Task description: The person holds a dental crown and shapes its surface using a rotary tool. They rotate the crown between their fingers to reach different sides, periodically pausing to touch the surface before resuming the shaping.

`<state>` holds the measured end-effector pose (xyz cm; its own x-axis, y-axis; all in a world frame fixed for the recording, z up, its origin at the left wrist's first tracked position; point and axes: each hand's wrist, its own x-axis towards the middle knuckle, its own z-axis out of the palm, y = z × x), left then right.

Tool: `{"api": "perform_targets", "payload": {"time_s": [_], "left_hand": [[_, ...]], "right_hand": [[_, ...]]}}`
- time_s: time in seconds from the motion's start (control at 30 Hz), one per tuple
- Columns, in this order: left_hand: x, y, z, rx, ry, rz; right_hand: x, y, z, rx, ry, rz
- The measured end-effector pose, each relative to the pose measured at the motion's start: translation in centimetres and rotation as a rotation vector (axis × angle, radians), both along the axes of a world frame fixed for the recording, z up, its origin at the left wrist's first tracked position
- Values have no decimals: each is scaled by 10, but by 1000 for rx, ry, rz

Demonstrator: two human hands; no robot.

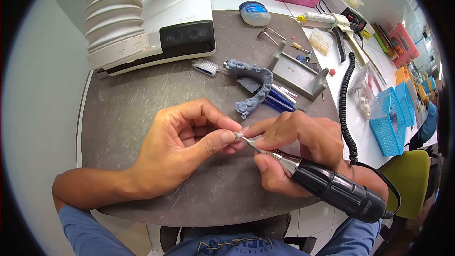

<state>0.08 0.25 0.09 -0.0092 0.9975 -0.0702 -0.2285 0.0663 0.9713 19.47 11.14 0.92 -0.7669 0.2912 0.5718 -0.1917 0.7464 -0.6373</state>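
here, your left hand (pixel 177 154) pinches a tiny white tooth-shaped piece (pixel 238 135) between thumb and fingertips, at the tip of the black-and-silver cylindrical handpiece (pixel 332 184) gripped in your right hand (pixel 303 140), above the scratched grey-brown tabletop (pixel 125 121).

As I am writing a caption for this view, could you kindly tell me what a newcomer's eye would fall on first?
Probably the black handpiece in the right hand, its tip at a small white piece pinched in the left hand, near the centre. Next, perhaps, the grey-blue dental model just beyond the hands, and the big ribbed hose at the upper left.
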Motion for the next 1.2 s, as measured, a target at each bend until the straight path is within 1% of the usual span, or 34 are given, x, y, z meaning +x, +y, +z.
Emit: {"api": "perform_targets", "payload": {"time_s": [0.17,0.33,0.4,0.53,0.67,0.8,0.93,1.0,1.13,1.2], "left_hand": [[-3,1,0,-8,-15,-3],[-9,4,0,-37,-167,-41],[-11,4,1,-49,-186,-41],[-12,4,3,-90,-211,-44],[-14,4,2,-81,-185,-43],[-15,4,0,-95,-239,-30],[-16,5,0,-101,-280,-38],[-17,6,1,-100,-287,-47],[-15,4,0,-87,-290,-43],[-14,4,-2,-61,-286,-31]], "right_hand": [[6,4,-6,-22,61,-11],[12,8,-6,-34,-9,-14],[15,9,-5,-50,-46,-23],[13,8,-5,-70,-35,-15],[14,9,-5,-94,-63,-8],[15,9,-7,-149,-91,-14],[14,10,-10,-118,-89,12],[9,8,-17,-223,96,-48],[-1,11,-11,-156,141,-6],[-8,10,-5,-99,134,-33]]}}
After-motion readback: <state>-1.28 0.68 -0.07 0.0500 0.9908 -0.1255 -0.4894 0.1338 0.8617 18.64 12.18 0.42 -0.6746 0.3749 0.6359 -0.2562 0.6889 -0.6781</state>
